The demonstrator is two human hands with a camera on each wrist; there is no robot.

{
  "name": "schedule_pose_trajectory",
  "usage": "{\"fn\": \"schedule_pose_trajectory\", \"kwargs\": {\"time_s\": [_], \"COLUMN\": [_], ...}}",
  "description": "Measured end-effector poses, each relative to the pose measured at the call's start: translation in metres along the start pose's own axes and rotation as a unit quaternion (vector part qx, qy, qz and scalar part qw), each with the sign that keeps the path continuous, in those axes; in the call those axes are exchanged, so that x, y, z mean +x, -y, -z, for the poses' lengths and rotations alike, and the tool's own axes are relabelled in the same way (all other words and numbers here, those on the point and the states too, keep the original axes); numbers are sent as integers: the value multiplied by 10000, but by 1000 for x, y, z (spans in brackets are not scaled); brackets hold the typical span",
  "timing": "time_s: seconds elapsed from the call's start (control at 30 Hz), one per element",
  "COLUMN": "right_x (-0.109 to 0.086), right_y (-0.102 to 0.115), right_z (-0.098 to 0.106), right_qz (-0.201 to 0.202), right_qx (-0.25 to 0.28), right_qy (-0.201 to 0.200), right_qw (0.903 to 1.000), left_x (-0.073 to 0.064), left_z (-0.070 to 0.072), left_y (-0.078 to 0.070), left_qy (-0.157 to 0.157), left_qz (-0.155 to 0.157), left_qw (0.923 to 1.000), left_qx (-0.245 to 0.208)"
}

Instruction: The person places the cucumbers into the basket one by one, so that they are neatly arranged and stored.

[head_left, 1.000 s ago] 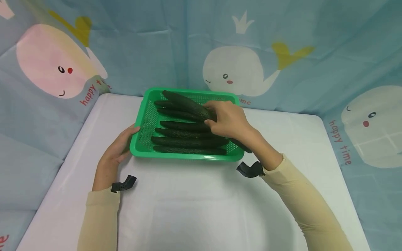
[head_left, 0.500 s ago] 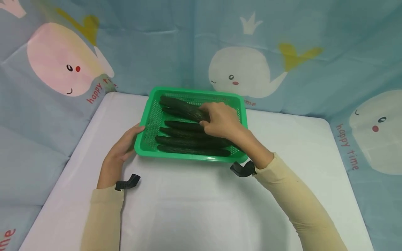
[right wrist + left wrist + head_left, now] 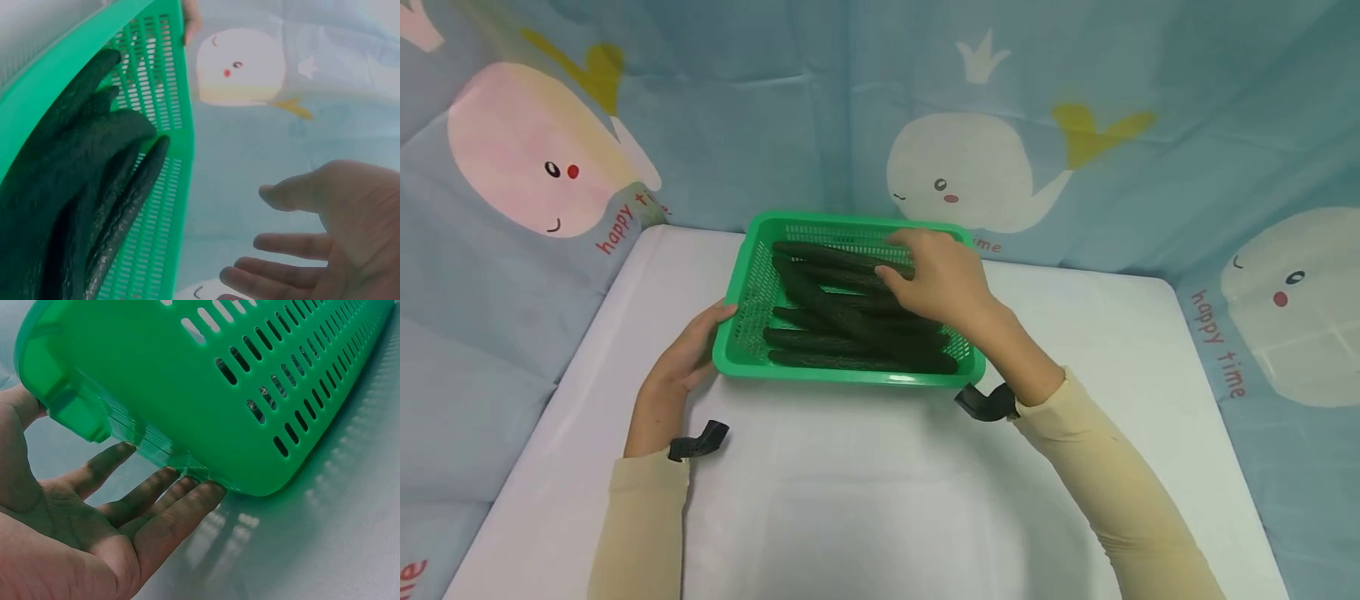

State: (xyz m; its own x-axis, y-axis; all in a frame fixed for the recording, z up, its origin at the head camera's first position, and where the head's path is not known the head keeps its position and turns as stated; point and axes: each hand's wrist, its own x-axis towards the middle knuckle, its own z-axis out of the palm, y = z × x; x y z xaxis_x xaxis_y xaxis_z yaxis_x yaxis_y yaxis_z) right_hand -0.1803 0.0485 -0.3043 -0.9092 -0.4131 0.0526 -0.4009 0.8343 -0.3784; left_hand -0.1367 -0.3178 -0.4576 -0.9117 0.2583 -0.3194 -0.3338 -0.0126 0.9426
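Note:
A green plastic basket [image 3: 850, 380] with slotted walls holds several dark green cucumbers [image 3: 820, 340]. One cucumber [image 3: 838, 310] lies diagonally across the others. At the basket's left end, my left hand [image 3: 696, 343] holds the rim, its thumb over the edge; in the left wrist view its fingers [image 3: 181, 519] reach the outer end wall. My right hand [image 3: 943, 279] hovers over the basket's right part and hides some cucumber ends. The right wrist view has this hand [image 3: 325, 237] with thumb and fingers spread, nothing between them, apart from the cucumbers.
The basket stands at the back of a table with a white cloth [image 3: 850, 500]. Close behind it hangs a blue curtain [image 3: 737, 125] printed with whales, which also covers both sides. Each wrist carries a black camera mount [image 3: 988, 404].
The right hand has let go of a cucumber, which has gone from the back of the basket to a diagonal place on top. The left hand stays at the rim.

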Motion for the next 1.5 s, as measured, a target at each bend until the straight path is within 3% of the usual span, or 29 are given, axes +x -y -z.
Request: {"fn": "schedule_pose_trajectory", "kwargs": {"time_s": [0.43,0.53,0.63,0.73,0.8,1.13,1.5], "right_x": [-39,-52,-68,-87,-99,-139,-142], "right_y": [-39,-60,-88,-115,-128,-148,-149], "right_z": [1,-1,-1,-1,-5,-44,-53], "right_qz": [-529,-571,-631,-853,-1028,-1216,-739], "right_qx": [864,1431,1878,1903,1773,1940,2005], "right_qy": [142,-273,-1006,-1681,-1850,-1538,-1305], "right_qw": [9948,9877,9750,9635,9611,9612,9681], "left_x": [8,11,14,16,17,2,-3], "left_z": [-8,-11,-14,-16,-17,-13,-2], "left_y": [-1,-1,0,2,4,9,3], "left_qy": [89,102,138,104,83,-137,-91], "left_qz": [12,-25,-41,-39,-25,256,57], "left_qw": [9999,9999,9999,9999,9999,9988,9993], "left_qx": [137,106,92,119,110,400,354]}}
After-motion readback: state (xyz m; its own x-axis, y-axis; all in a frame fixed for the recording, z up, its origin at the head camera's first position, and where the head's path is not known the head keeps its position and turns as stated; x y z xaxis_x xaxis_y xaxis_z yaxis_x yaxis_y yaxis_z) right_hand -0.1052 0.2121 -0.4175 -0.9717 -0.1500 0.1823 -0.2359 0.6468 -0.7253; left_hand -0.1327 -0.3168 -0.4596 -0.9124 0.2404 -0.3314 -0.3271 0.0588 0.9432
